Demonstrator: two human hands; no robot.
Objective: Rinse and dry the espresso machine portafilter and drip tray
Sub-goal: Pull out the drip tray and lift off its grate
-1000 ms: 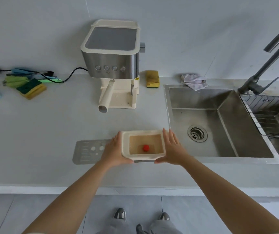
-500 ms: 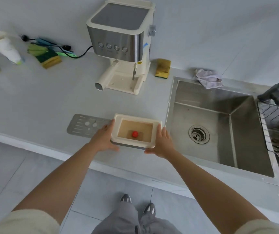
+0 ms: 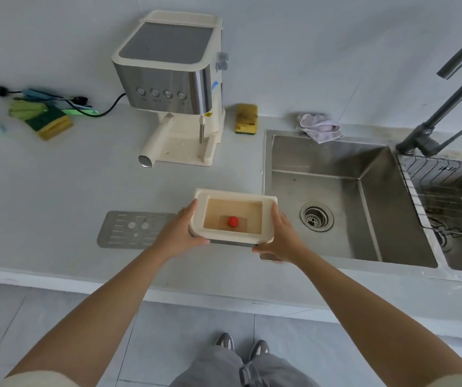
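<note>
A cream drip tray [image 3: 267,219] with brownish liquid and a red float inside is lifted above the counter's front, just left of the sink. My left hand [image 3: 179,235] grips its left side and my right hand [image 3: 280,238] grips its right side. The tray's metal grate [image 3: 129,229] lies flat on the counter to the left. The espresso machine [image 3: 171,76] stands at the back, with the cream-handled portafilter [image 3: 155,142] locked in and pointing forward-left.
A steel sink [image 3: 344,196] with a drain lies to the right, a dark tap [image 3: 445,107] behind it and a wire rack [image 3: 453,196] at far right. A yellow sponge [image 3: 246,118], a lilac cloth [image 3: 320,127], another sponge [image 3: 51,121] and a power cord line the back.
Both hands have lifted the drip tray off the counter and carried it slightly right, toward the sink. The view has shifted as my head moved.
</note>
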